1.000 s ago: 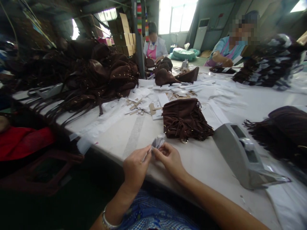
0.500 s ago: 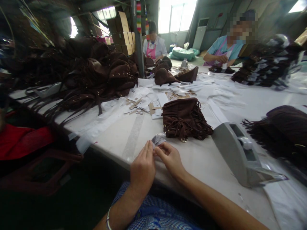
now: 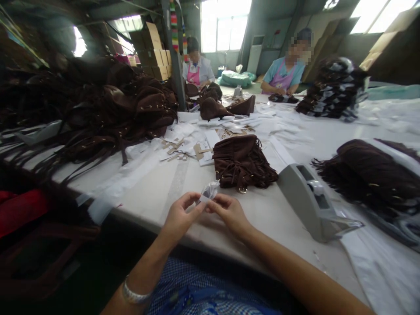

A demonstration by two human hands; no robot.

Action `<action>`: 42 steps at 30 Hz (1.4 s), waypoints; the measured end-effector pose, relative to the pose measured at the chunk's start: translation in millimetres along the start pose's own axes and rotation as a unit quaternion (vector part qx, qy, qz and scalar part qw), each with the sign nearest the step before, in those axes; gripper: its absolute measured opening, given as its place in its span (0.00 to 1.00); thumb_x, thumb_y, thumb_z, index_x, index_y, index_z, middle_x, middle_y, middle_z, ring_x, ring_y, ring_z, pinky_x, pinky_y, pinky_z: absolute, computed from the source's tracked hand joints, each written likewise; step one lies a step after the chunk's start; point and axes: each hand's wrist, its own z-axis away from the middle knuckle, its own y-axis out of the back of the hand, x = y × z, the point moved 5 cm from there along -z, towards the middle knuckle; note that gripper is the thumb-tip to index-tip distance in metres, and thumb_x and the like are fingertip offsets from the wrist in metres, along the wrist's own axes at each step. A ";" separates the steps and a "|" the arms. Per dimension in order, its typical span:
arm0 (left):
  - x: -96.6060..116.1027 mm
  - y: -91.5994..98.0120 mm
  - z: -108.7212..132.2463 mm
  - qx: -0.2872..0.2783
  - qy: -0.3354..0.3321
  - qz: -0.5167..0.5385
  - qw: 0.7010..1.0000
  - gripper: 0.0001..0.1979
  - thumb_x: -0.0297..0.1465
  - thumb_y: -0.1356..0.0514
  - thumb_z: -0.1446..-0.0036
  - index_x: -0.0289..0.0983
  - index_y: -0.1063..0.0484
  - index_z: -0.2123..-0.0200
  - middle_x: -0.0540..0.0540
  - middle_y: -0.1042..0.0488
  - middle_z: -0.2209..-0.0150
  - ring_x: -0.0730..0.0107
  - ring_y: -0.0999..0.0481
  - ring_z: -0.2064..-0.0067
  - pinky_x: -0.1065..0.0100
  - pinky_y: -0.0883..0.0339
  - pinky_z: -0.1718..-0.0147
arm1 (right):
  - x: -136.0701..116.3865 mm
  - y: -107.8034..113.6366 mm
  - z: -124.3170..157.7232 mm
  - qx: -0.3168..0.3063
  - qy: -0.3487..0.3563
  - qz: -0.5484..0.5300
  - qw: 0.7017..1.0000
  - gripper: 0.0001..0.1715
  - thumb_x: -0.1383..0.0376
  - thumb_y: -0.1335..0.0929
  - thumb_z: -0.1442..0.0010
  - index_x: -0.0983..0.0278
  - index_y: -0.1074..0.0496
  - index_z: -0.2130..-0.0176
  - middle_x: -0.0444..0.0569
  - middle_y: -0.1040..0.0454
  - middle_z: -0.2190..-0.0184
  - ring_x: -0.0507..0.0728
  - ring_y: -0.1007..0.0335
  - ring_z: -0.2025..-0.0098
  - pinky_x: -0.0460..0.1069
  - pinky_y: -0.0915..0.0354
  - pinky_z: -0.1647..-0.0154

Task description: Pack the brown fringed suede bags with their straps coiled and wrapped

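Note:
Near the table's front edge, my left hand [image 3: 183, 213] pinches a small crumpled silvery-white wrapping [image 3: 210, 189] between thumb and fingers. From the other side my right hand [image 3: 231, 214] grips the same wrapping, its fingertips almost meeting those of the left. A flat white piece of it shows between the thumbs; whether anything lies inside, I cannot tell. Just beyond my hands lies a dark brown fringed bag [image 3: 241, 159] with gold rings, close to the wrapping. To the right of my right hand stands a grey tape dispenser [image 3: 308, 201].
Dark brown bags [image 3: 131, 103] are heaped at the left, straps trailing over the table [image 3: 144, 188]. Paper scraps [image 3: 180, 142] lie mid-table. More fringed bags [image 3: 367, 175] sit at the right, with a tall stack [image 3: 330, 89] behind. Two people in aprons work across the table.
My left hand has turned from lying flat against the wrapping to pinching it with thumb and fingers. More of the wrapping shows. The view has shifted to the right.

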 end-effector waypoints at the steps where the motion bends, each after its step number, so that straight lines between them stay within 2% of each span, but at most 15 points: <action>1: -0.3 -2.4 -0.8 -0.003 0.009 0.017 1.000 0.17 0.41 0.35 0.45 0.34 0.26 0.58 0.42 0.21 0.58 0.61 0.22 0.54 0.63 0.30 0.51 | 1.1 -0.3 0.0 0.006 0.003 -0.005 1.000 0.18 0.52 0.25 0.47 0.65 0.22 0.66 0.45 0.23 0.72 0.53 0.27 0.67 0.47 0.31 0.62; 5: -7.7 -8.5 0.1 0.015 0.038 0.050 0.998 0.19 0.41 0.34 0.48 0.33 0.27 0.58 0.42 0.21 0.59 0.61 0.21 0.56 0.64 0.29 0.55 | -1.8 1.2 8.3 0.031 0.007 0.026 0.999 0.19 0.52 0.26 0.46 0.65 0.22 0.63 0.45 0.24 0.72 0.53 0.27 0.70 0.47 0.31 0.66; 8: -21.5 -5.9 0.4 0.038 0.062 0.038 0.997 0.22 0.42 0.32 0.52 0.34 0.26 0.58 0.43 0.20 0.58 0.59 0.22 0.54 0.64 0.28 0.54 | -28.0 22.3 27.8 0.070 0.070 0.172 0.980 0.16 0.55 0.29 0.41 0.62 0.22 0.57 0.48 0.21 0.67 0.55 0.25 0.67 0.49 0.29 0.62; 10: -33.0 -0.9 -1.2 0.062 0.094 0.029 0.993 0.23 0.43 0.31 0.55 0.35 0.25 0.58 0.43 0.20 0.57 0.56 0.22 0.52 0.62 0.28 0.54 | -58.8 53.6 50.8 0.143 0.144 0.310 0.929 0.14 0.57 0.31 0.38 0.58 0.22 0.54 0.49 0.21 0.60 0.57 0.25 0.58 0.52 0.31 0.52; 13: -45.4 4.5 -3.8 0.080 0.138 0.024 0.987 0.25 0.43 0.30 0.58 0.37 0.25 0.57 0.44 0.21 0.56 0.54 0.23 0.50 0.59 0.30 0.49 | -105.7 118.3 98.5 0.289 0.203 0.479 0.804 0.15 0.60 0.31 0.37 0.54 0.24 0.50 0.49 0.23 0.51 0.60 0.31 0.46 0.57 0.39 0.39; 15: -48.4 5.2 -4.0 0.081 0.155 0.018 0.984 0.27 0.44 0.29 0.60 0.38 0.25 0.57 0.45 0.21 0.56 0.53 0.24 0.49 0.56 0.32 0.46 | -126.8 164.9 130.1 0.379 0.187 0.544 0.725 0.16 0.59 0.31 0.39 0.58 0.23 0.51 0.52 0.28 0.44 0.63 0.37 0.39 0.60 0.46 0.34; 17: -48.3 4.4 -3.2 0.082 0.162 0.016 0.983 0.27 0.43 0.29 0.62 0.39 0.25 0.58 0.46 0.21 0.56 0.53 0.24 0.49 0.54 0.34 0.44 | -133.9 207.1 152.3 0.432 0.118 0.560 0.697 0.16 0.55 0.30 0.41 0.63 0.20 0.59 0.57 0.29 0.44 0.66 0.38 0.39 0.62 0.48 0.34; 18: -47.6 3.9 -2.9 0.083 0.162 0.017 0.983 0.27 0.43 0.29 0.62 0.40 0.25 0.58 0.47 0.22 0.56 0.53 0.24 0.48 0.53 0.35 0.43 | -131.7 224.6 158.7 0.437 0.071 0.543 0.714 0.18 0.53 0.30 0.41 0.64 0.19 0.63 0.58 0.27 0.45 0.67 0.36 0.40 0.62 0.48 0.35; 20: -46.1 2.8 -2.8 0.085 0.161 0.018 0.983 0.27 0.44 0.30 0.62 0.40 0.25 0.58 0.47 0.22 0.55 0.53 0.25 0.48 0.52 0.36 0.42 | -120.0 248.4 165.0 0.426 -0.011 0.457 0.781 0.23 0.48 0.31 0.42 0.64 0.19 0.68 0.58 0.25 0.48 0.67 0.33 0.42 0.62 0.46 0.36; 22: -45.3 2.3 -3.0 0.082 0.164 0.009 0.983 0.27 0.44 0.30 0.63 0.40 0.25 0.58 0.47 0.22 0.55 0.52 0.25 0.47 0.52 0.36 0.42 | -107.1 257.1 165.6 0.408 -0.049 0.332 0.849 0.25 0.45 0.29 0.45 0.64 0.18 0.68 0.57 0.25 0.47 0.67 0.33 0.41 0.61 0.44 0.37; 25: -44.6 3.7 -3.3 0.088 0.170 -0.001 0.981 0.27 0.44 0.30 0.64 0.40 0.25 0.58 0.46 0.22 0.55 0.51 0.25 0.47 0.51 0.36 0.42 | -100.1 255.3 163.0 0.395 -0.057 0.201 0.895 0.25 0.47 0.24 0.53 0.65 0.18 0.67 0.57 0.29 0.42 0.68 0.36 0.39 0.59 0.43 0.38; 31: -44.8 2.6 -2.8 0.076 0.165 0.001 0.983 0.28 0.46 0.30 0.63 0.40 0.25 0.57 0.47 0.22 0.55 0.51 0.25 0.48 0.50 0.36 0.42 | -131.7 233.1 172.8 0.433 0.019 0.169 0.885 0.18 0.54 0.22 0.55 0.62 0.18 0.66 0.53 0.29 0.42 0.62 0.34 0.42 0.55 0.39 0.42; 34: -46.4 2.3 -1.9 0.085 0.170 -0.001 0.982 0.29 0.47 0.30 0.63 0.41 0.25 0.56 0.47 0.22 0.54 0.51 0.24 0.49 0.48 0.37 0.41 | -135.0 222.4 189.6 0.459 -0.006 0.147 0.876 0.18 0.54 0.21 0.55 0.63 0.18 0.66 0.54 0.23 0.51 0.59 0.27 0.51 0.52 0.32 0.52; 38: -48.5 2.4 -1.0 0.092 0.176 -0.010 0.980 0.31 0.48 0.30 0.63 0.41 0.25 0.56 0.47 0.22 0.55 0.50 0.24 0.49 0.48 0.36 0.42 | -106.1 220.1 213.1 0.477 -0.065 0.079 0.873 0.20 0.54 0.21 0.54 0.65 0.19 0.65 0.52 0.20 0.62 0.53 0.25 0.64 0.46 0.29 0.63; 42: -52.9 1.1 -2.0 0.093 0.159 -0.002 0.983 0.32 0.47 0.29 0.63 0.41 0.25 0.53 0.46 0.22 0.54 0.52 0.23 0.50 0.49 0.32 0.45 | -68.7 224.8 220.8 0.517 -0.053 0.009 0.854 0.19 0.58 0.20 0.56 0.67 0.20 0.66 0.51 0.20 0.67 0.49 0.27 0.71 0.41 0.30 0.73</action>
